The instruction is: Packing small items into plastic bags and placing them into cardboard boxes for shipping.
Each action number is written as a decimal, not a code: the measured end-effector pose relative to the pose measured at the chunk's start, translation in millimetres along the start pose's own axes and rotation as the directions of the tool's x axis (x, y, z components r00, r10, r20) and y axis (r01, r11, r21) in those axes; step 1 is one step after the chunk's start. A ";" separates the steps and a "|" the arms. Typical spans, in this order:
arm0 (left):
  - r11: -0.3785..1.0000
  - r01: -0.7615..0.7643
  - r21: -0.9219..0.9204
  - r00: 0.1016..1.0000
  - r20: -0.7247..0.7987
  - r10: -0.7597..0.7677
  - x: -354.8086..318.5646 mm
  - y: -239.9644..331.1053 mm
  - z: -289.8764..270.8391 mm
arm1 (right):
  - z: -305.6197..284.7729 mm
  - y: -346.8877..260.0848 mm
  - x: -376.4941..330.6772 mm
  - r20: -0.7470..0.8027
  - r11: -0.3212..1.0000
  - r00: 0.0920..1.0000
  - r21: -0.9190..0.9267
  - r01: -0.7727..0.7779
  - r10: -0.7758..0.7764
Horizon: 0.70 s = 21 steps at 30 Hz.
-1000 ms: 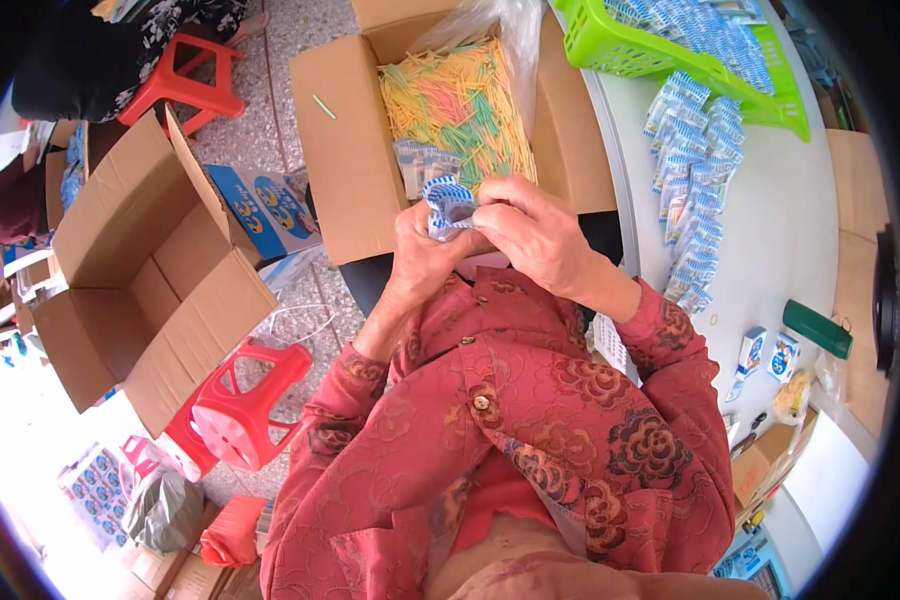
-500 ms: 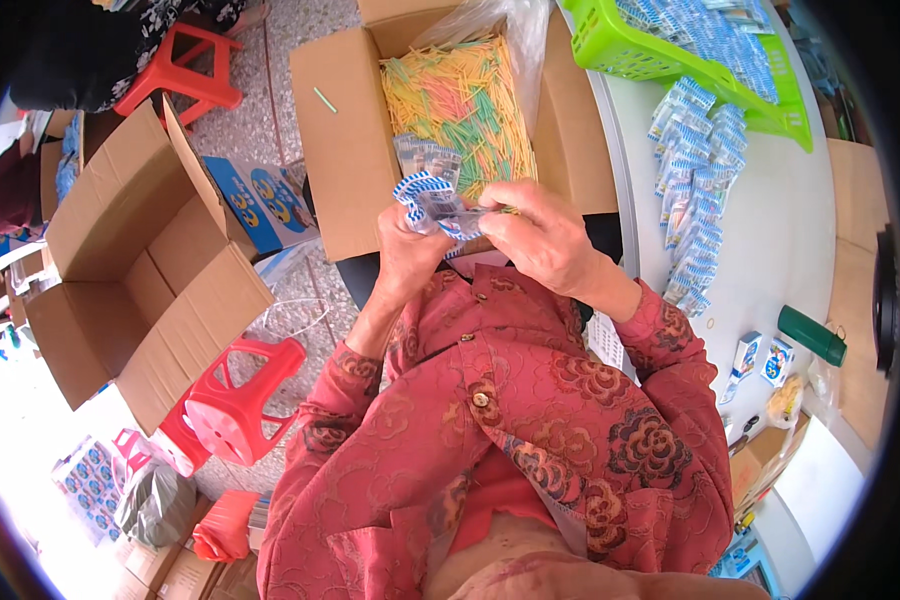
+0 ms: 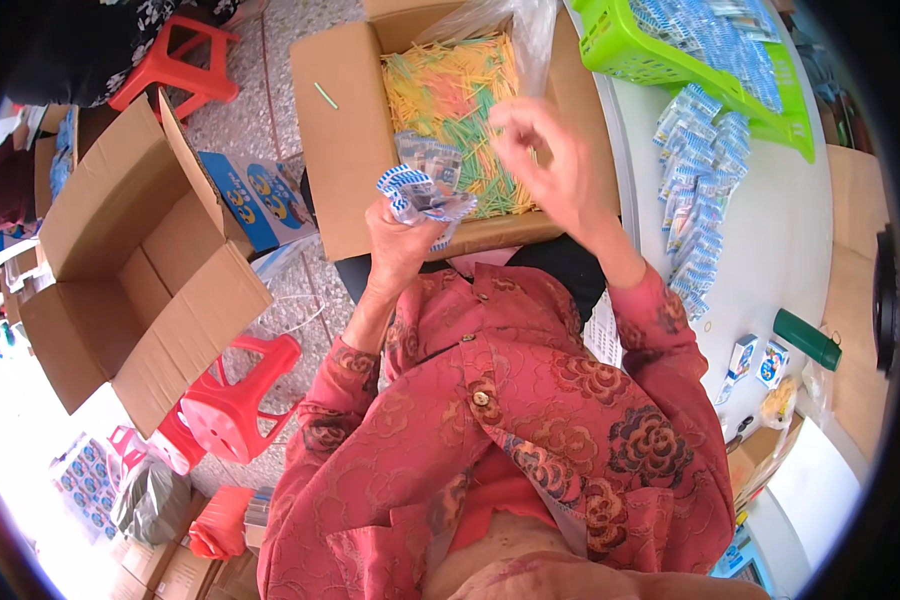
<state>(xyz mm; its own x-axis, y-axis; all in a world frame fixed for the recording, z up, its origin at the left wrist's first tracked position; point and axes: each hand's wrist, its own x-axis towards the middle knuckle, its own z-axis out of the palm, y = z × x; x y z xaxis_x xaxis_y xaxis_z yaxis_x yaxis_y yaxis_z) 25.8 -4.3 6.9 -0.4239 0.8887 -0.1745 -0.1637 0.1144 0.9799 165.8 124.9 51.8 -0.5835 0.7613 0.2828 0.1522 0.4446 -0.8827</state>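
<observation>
My left hand (image 3: 400,243) is closed around a bunch of clear plastic packets (image 3: 420,192) with blue-and-white striped ends. The packets stand up above the fist, in front of the near edge of a cardboard box (image 3: 335,150). Thin sticks (image 3: 450,85) in yellow, green and pink fill this box. Over its right half hovers my right hand (image 3: 555,165), slightly blurred, its fingers half curled and apart, with nothing visible between them. One pale green stick (image 3: 326,95) lies alone on the box's left flap.
On the white table (image 3: 785,230) at right lie a row of striped packets (image 3: 705,200), a green basket (image 3: 660,65) of more packets, and a dark green bottle (image 3: 808,339). An open carton (image 3: 150,270) and red stools (image 3: 235,400) stand on the left.
My right hand has left the packets and moved up over the sticks, its fingers loosening. The left hand, still gripping the packets, has shifted slightly left.
</observation>
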 end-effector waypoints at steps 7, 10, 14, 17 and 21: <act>1.000 0.004 -0.001 0.997 -0.074 -0.004 1.5 -11.6 -12.7 | 30.0 179.1 29.3 -0.011 0.931 0.935 -0.098 -0.353 0.353; 0.999 0.046 0.011 0.996 -0.074 -0.045 2.2 -9.4 -16.2 | 51.0 241.6 19.5 -0.045 0.916 0.943 -0.227 -0.332 0.331; 0.999 0.047 -0.023 0.991 -0.120 -0.050 3.0 -8.8 -21.5 | 75.2 248.8 28.3 0.001 0.838 0.908 -0.385 -0.387 0.420; 0.993 0.119 -0.023 0.988 -0.097 -0.120 5.1 -2.4 -19.3 | 84.6 260.7 42.3 -0.009 0.879 0.955 -0.390 -0.275 0.295; 0.989 0.149 -0.020 0.987 -0.065 -0.150 11.3 0.0 -20.7 | 92.9 271.8 65.4 -0.002 0.829 0.968 -0.516 -0.217 0.251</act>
<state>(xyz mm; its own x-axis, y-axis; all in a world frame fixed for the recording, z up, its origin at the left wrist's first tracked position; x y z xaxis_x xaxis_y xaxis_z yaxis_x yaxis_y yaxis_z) 2.6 -3.4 2.8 -0.4511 0.8309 -0.3256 -0.2427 0.2369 0.9407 95.0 251.7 -204.5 -0.5246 0.8497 0.0527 0.6638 0.4470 -0.5996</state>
